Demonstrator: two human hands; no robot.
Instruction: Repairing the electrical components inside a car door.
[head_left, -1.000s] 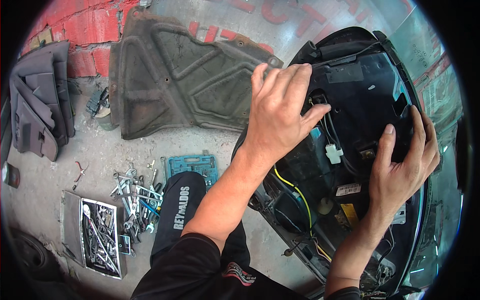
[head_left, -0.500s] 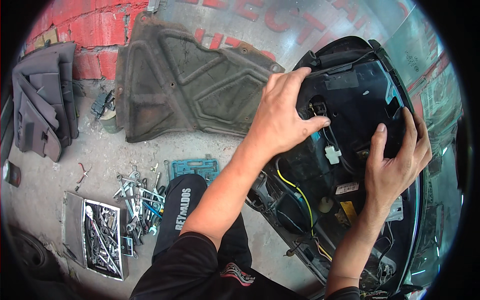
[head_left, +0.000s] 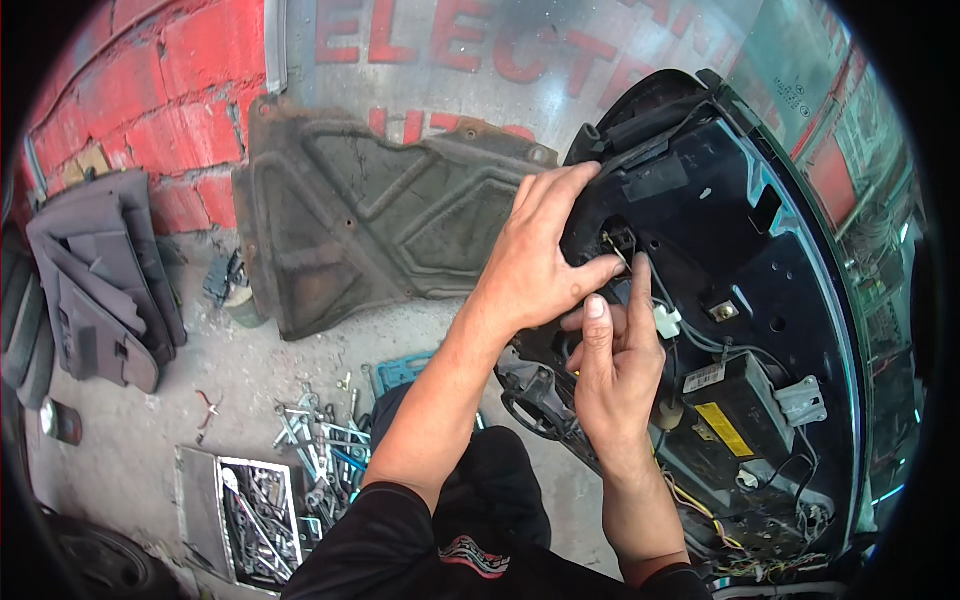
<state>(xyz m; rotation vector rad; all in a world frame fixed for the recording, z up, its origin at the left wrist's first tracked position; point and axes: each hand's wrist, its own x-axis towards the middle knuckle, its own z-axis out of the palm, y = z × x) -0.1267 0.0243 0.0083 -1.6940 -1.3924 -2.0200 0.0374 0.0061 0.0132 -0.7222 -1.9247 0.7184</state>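
A stripped dark blue car door (head_left: 760, 290) stands open in front of me, its inner side bare with wires and modules showing. My left hand (head_left: 540, 255) grips a black part at the door's upper inner edge, thumb near a small black connector (head_left: 622, 240). My right hand (head_left: 612, 355) is just below, index finger pointing up and touching the wiring beside that connector. A white plug (head_left: 666, 322) hangs on a wire right of my right hand. A black box with a yellow label (head_left: 722, 420) sits lower in the door.
A large grey-brown underbody panel (head_left: 380, 215) leans on the red brick wall (head_left: 150, 90). Grey trim pieces (head_left: 95, 275) lie at the left. Loose wrenches (head_left: 320, 445), a teal socket case (head_left: 402, 372) and a metal tool tray (head_left: 250, 510) lie on the concrete floor.
My right hand has moved left from the door's right side to just under my left hand. My left hand has closed its fingers onto the black part by the connector.
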